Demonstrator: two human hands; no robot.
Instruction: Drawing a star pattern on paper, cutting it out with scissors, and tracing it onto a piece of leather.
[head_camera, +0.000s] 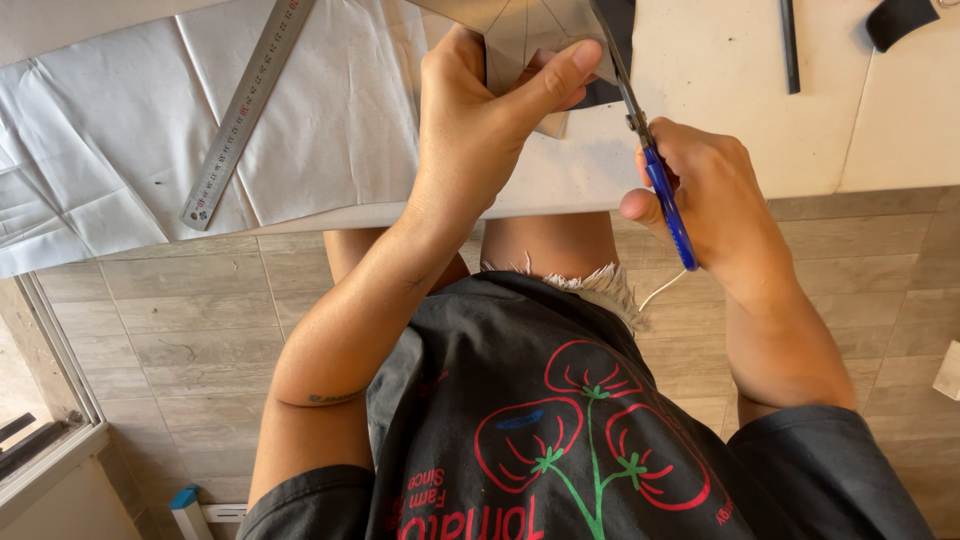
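At the table's far edge, the left hand (470, 130) pinches a grey paper piece with drawn lines (525, 35), while the right hand (715, 195) grips blue-handled metal scissors (650, 150) cutting just right of it, a steel ruler (245, 105) lying far left.

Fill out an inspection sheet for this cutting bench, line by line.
Surface: pale table, white sheet spread over its left part.
Job's things: grey marked piece; blue-handled scissors.
Clutter: steel ruler on the sheet; dark strip at top right.
Grips: left hand pinches the grey piece; right hand holds the scissors.
Cables: thin white cord by the knee.
Surroundings: wood-look floor.
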